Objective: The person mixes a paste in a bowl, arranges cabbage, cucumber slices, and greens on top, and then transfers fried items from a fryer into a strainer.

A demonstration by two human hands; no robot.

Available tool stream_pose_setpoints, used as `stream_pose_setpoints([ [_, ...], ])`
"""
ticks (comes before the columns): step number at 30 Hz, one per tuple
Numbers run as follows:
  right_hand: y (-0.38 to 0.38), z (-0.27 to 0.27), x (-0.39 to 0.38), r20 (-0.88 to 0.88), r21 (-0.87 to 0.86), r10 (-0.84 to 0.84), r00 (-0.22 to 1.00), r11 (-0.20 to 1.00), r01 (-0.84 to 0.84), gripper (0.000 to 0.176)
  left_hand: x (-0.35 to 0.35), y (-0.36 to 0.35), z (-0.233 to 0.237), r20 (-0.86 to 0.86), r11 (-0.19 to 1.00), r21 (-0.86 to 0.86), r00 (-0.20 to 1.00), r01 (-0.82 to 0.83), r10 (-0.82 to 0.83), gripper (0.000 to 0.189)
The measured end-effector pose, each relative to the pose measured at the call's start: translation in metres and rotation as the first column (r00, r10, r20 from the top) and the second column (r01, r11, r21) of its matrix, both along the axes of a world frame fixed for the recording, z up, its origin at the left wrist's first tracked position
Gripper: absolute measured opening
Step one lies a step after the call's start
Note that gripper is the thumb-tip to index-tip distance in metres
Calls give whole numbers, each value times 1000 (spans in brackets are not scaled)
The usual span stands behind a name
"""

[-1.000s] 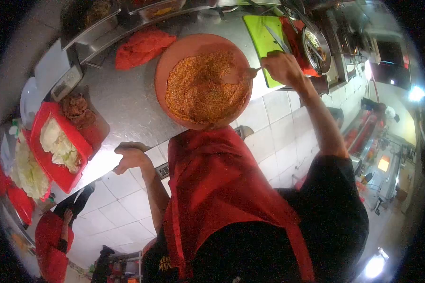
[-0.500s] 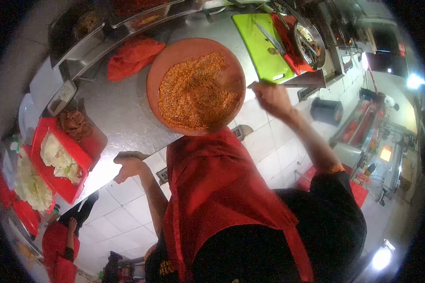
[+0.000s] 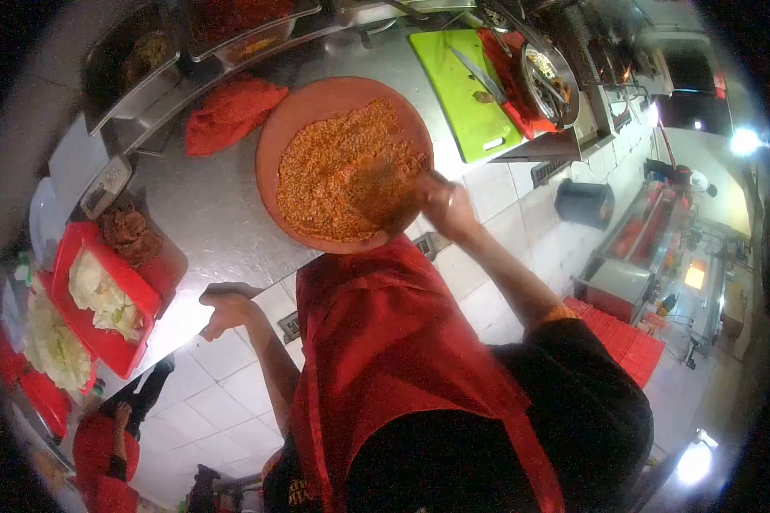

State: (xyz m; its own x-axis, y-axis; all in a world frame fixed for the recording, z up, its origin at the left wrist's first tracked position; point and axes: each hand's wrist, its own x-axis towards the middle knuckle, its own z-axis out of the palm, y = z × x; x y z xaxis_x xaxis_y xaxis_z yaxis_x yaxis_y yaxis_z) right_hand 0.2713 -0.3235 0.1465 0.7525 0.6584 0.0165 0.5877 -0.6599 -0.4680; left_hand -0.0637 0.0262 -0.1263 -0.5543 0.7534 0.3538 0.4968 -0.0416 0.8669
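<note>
A wide, round reddish-brown dish [image 3: 269, 171] stands at the front of the steel counter. Spread inside it is a grainy orange-brown mixture [image 3: 334, 175]. My right hand [image 3: 447, 211] is closed at the dish's right rim, smeared by motion; I cannot make out what it grips, though a dark blur lies over the mixture beside it. At the counter's front edge, left of the dish, my left hand [image 3: 228, 309] has thumb and fingers apart and holds nothing. Behind the dish lies a crumpled red cloth [image 3: 231, 113].
A green cutting board [image 3: 453, 94] with a knife [image 3: 479, 75] lies right of the dish, beside a metal bowl [image 3: 565, 90]. On the left are a red tray [image 3: 127, 355] with pale leaves and some brown meat [image 3: 130, 238]. Another person [image 3: 107, 445] stands at lower left.
My right hand has moved left and slightly down, from beside the green board to the dish's rim. My left hand stays at the counter edge. The view has shifted slightly.
</note>
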Motion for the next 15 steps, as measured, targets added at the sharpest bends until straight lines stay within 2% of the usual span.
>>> stream_pose_setpoints([
  [2,-15,-24,31,138,4,-179,974,984,180,16,-21,4,-29,-158,992,79,984,97,-83,62],
  [3,-1,-1,39,163,0,-227,960,973,230,16,0,-3,7,-96,999,-37,995,14,-18,63],
  [5,4,16,34,181,-14,-174,968,984,180,14,53,-20,99,2,949,-293,993,-112,118,65],
  [6,3,16,27,155,-8,-140,978,990,143,13,50,-17,97,3,950,-291,993,-113,119,65],
  [8,10,19,11,157,-96,-4,988,995,19,14,44,-8,93,-39,885,-452,993,-114,108,72],
  [9,7,14,13,137,-118,-13,990,993,29,12,44,-7,89,-37,886,-449,994,-113,107,72],
  [10,-11,-7,28,228,-226,0,974,973,52,18,51,-11,98,-23,909,-397,991,-130,131,73],
  [12,6,24,45,160,-277,-253,954,916,289,17,53,-15,101,-13,925,-346,987,-157,163,74],
  [13,3,30,43,261,-173,-154,953,964,204,16,52,-14,96,-25,923,-345,985,-170,172,74],
  [14,-3,37,38,259,-175,-155,953,963,204,16,50,-12,93,-39,921,-344,983,-180,177,74],
  [15,-9,44,30,228,-206,-27,973,976,75,16,41,-8,71,-40,921,-345,984,-178,175,74],
])
